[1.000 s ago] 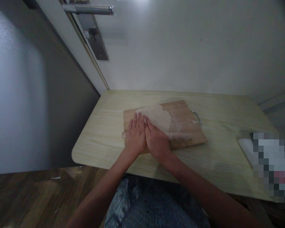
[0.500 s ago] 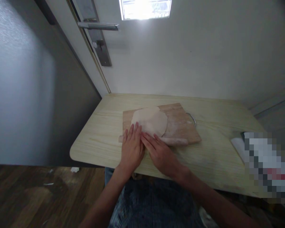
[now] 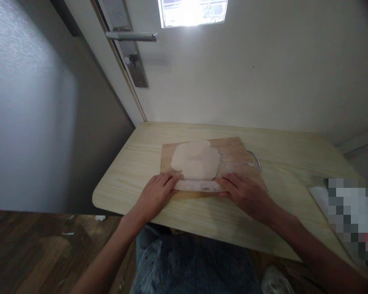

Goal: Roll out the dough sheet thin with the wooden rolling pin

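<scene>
Head view, left hand (image 3: 160,189): curled around the left end of the rolling pin (image 3: 199,186), fingers over the top, palm down.
Right hand (image 3: 243,192): curled around the opposite end, well apart from the left, so the pin's middle showed bare between the hands.
Forearms (image 3: 110,241): reached in from both lower corners, angled inward toward the pin.
Rolling pin: lay crosswise along the dough's near edge; whether any dough was under it could not be told.
Dough (image 3: 196,161): lay just beyond the pin, on the left and middle of the cutting board (image 3: 234,157).
Flattening done: already a broad, smooth, roughly round sheet, so the rolling seemed well along.
Flattening left: the rim was uneven, notched at the near left, which suggested some evening remained; thickness could not be judged.
Cutting board: rested on the pale bench (image 3: 125,175), floury marks to the right, metal handle (image 3: 256,160) outward.
</scene>
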{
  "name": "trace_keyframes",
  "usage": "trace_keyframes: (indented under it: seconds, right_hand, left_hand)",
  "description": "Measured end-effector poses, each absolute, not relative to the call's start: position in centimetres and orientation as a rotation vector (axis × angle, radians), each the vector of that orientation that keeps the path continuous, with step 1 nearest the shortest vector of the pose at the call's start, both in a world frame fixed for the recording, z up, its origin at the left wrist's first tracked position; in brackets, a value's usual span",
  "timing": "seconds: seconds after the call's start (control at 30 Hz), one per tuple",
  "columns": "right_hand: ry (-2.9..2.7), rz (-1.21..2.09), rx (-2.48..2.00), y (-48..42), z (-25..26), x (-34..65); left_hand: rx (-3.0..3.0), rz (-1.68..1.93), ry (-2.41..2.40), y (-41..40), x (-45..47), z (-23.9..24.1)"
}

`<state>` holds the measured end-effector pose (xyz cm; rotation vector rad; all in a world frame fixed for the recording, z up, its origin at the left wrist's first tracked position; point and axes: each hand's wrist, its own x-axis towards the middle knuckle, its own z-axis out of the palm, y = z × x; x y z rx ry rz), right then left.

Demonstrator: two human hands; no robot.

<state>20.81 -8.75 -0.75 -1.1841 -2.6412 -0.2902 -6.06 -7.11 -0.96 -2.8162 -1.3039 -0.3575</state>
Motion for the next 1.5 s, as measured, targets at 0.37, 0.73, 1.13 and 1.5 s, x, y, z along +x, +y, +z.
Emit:
trace_keyframes:
  seconds: [0.37, 0.73, 1.13, 1.5]
  right_hand:
    - [-2.816, -0.105, -1.236, -2.1, 0.3, 23.3]
    - [-2.983, 0.080, -1.318, 0.6, 1.3, 22.7]
    - [-3.202, 0.269, -1.169, 3.6, 2.2, 22.4]
    - [-3.224, 0.279, -1.081, 4.4, 1.7, 22.3]
  left_hand:
    - [-2.831, 0.095, -1.257, -1.5, -4.7, 2.2]
    - [-2.873, 0.361, -1.046, 2.0, -4.2, 2.1]
    - [-3.141, 0.345, -0.733, 4.3, -3.7, 3.1]
    - [-3.309, 0.202, -0.841, 5.1, -4.1, 1.9]
